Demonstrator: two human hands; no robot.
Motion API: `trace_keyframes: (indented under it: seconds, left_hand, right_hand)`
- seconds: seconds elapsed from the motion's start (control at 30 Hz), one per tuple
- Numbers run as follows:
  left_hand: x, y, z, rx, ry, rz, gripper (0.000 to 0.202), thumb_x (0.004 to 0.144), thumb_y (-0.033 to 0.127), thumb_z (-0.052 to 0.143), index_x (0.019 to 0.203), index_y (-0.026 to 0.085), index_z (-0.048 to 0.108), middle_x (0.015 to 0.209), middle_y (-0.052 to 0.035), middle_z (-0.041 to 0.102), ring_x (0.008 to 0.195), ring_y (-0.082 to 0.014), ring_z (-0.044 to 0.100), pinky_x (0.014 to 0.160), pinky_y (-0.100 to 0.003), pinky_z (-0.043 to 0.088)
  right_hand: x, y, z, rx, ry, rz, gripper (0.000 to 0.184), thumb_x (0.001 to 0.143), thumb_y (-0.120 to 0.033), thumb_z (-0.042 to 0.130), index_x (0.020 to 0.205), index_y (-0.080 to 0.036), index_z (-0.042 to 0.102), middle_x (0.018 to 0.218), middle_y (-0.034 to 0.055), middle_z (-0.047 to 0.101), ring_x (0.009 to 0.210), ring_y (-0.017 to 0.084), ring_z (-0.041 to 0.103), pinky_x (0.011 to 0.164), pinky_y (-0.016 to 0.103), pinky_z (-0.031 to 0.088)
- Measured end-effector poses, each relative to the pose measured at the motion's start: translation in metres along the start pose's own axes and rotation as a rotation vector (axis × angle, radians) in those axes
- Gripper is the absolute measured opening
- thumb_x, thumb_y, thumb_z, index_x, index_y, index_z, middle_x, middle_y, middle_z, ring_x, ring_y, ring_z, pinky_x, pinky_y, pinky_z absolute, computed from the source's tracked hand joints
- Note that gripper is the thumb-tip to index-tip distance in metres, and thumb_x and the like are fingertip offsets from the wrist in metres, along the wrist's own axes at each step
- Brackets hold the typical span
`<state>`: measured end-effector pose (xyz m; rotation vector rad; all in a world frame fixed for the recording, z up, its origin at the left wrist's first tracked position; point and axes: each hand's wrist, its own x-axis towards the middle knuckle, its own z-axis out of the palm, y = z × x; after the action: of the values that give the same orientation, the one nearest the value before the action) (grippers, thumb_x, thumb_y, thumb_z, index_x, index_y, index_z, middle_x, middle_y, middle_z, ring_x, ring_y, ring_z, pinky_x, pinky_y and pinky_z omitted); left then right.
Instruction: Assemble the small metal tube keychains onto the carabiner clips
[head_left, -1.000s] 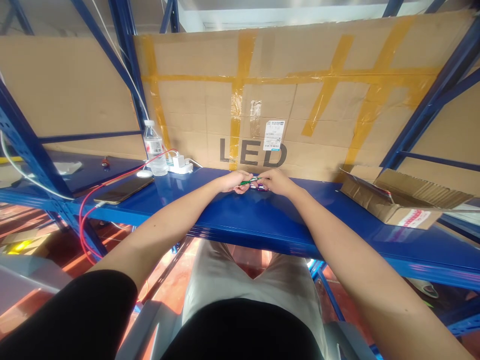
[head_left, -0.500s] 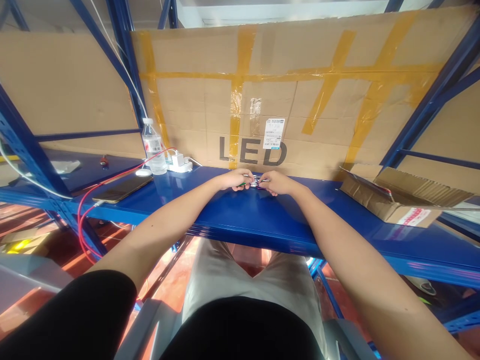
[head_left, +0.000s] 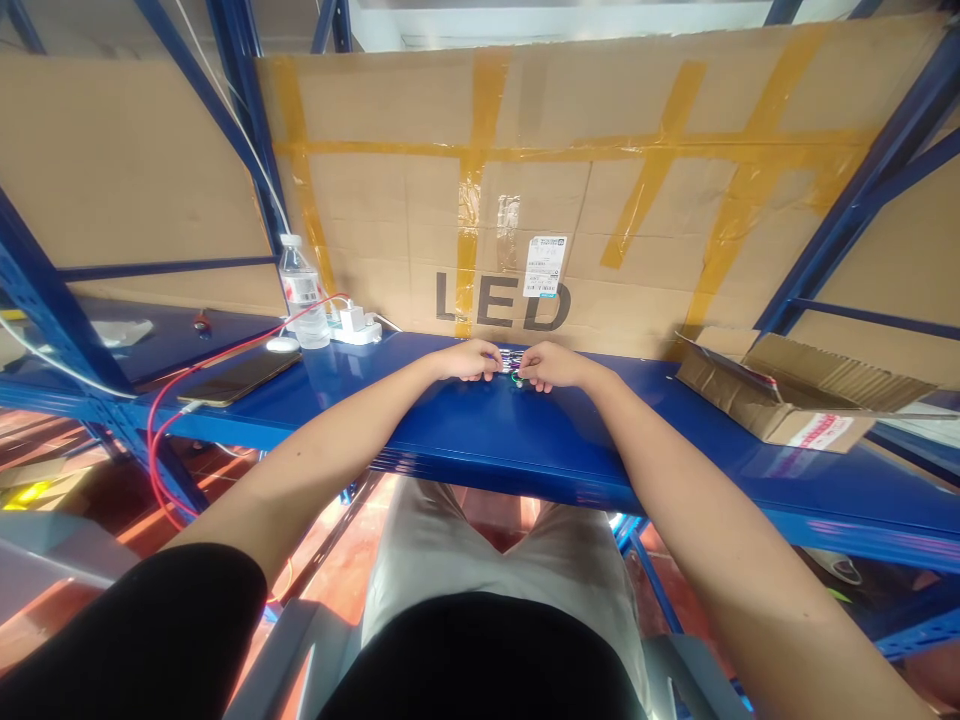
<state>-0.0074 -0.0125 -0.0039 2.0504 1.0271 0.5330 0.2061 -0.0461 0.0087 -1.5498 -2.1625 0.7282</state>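
Observation:
Both hands are close together over the blue shelf top (head_left: 517,440), near its back edge. Between them lies a small cluster of thin, shiny, silvery pieces (head_left: 511,361) with dark purple bits, too small to identify. My left hand (head_left: 470,361) is closed at the cluster's left side, thumb and fingers pinched together; what they hold is hidden. My right hand (head_left: 551,367) is pinched at the right side. A thin green piece (head_left: 517,379) with a small pale end shows at its fingertips, its kind unclear.
Behind stands a large cardboard sheet marked LED (head_left: 637,200). At left are a water bottle (head_left: 304,295), a white charger on a power strip (head_left: 354,325), a red cable (head_left: 161,440) and a phone (head_left: 240,377). An open cardboard box (head_left: 780,390) sits right.
The green colour showed at my left fingertips before; now it shows at my right fingertips. Both hands otherwise stay almost in place, and the view has shifted slightly.

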Motion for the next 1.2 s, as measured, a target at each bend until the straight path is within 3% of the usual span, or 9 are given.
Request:
trace_keyframes:
  seconds: [0.13,0.33,0.47,0.57,0.73,1.0,1.2]
  left_hand:
    - [-0.001,0.001,0.002,0.083,0.039,0.041,0.015,0.079,0.029,0.073,0.088,0.019,0.068,0.063,0.0029,0.052,0.048,-0.0095,0.042,0.043,-0.023,0.03]
    - [0.003,-0.004,0.007,0.131,0.073,0.163,0.034,0.071,0.042,0.083,0.089,0.017,0.07,0.071,0.0015,0.06,0.056,-0.01,0.048,0.051,-0.023,0.035]
    - [0.008,-0.01,0.009,0.134,0.07,0.205,0.034,0.072,0.047,0.08,0.081,0.016,0.071,0.063,0.0031,0.055,0.054,-0.01,0.044,0.052,-0.024,0.031]
    - [0.009,-0.009,0.009,0.119,0.081,0.193,0.029,0.075,0.043,0.076,0.079,0.014,0.073,0.06,0.0036,0.053,0.052,-0.0092,0.041,0.052,-0.025,0.03]
    - [0.004,0.0,0.012,0.036,0.125,0.137,0.018,0.078,0.032,0.075,0.083,0.015,0.072,0.058,0.0046,0.052,0.048,-0.0078,0.041,0.05,-0.024,0.031]
    - [0.003,0.001,0.015,-0.042,0.109,0.115,0.03,0.079,0.046,0.079,0.086,0.017,0.072,0.054,0.0057,0.046,0.043,-0.0073,0.035,0.042,-0.023,0.024]
    - [0.003,0.0,0.015,-0.087,0.131,0.13,0.024,0.084,0.04,0.076,0.085,0.016,0.071,0.053,0.0054,0.046,0.042,-0.0069,0.035,0.042,-0.023,0.024]
  right_hand:
    - [0.0,0.0,-0.001,0.124,0.031,-0.016,0.019,0.088,-0.013,0.073,0.071,-0.016,0.065,0.062,0.0044,0.067,0.054,0.016,0.066,0.053,0.028,0.056]
    - [0.0,-0.002,0.0,0.246,0.024,-0.039,0.02,0.093,-0.013,0.067,0.074,-0.016,0.063,0.063,0.0043,0.069,0.053,0.016,0.067,0.054,0.029,0.058]
    - [-0.001,-0.002,0.002,0.298,0.017,-0.056,0.013,0.093,-0.02,0.072,0.084,-0.016,0.063,0.06,0.0037,0.069,0.053,0.016,0.068,0.054,0.028,0.059]
    - [0.0,-0.003,0.003,0.352,0.03,-0.083,0.016,0.09,-0.022,0.076,0.093,-0.017,0.061,0.059,0.0017,0.069,0.051,0.016,0.067,0.053,0.028,0.059]
    - [0.0,-0.005,0.003,0.405,0.073,-0.101,0.011,0.093,-0.014,0.07,0.091,-0.017,0.06,0.058,0.0019,0.069,0.052,0.016,0.068,0.055,0.028,0.06]
    - [-0.003,-0.008,0.004,0.499,0.136,-0.136,0.018,0.09,-0.01,0.072,0.083,-0.017,0.057,0.057,0.0006,0.066,0.052,0.016,0.067,0.053,0.028,0.058]
    - [-0.002,-0.006,0.003,0.554,0.162,-0.136,0.019,0.088,-0.008,0.073,0.083,-0.017,0.057,0.058,0.0017,0.067,0.054,0.017,0.069,0.053,0.028,0.058]
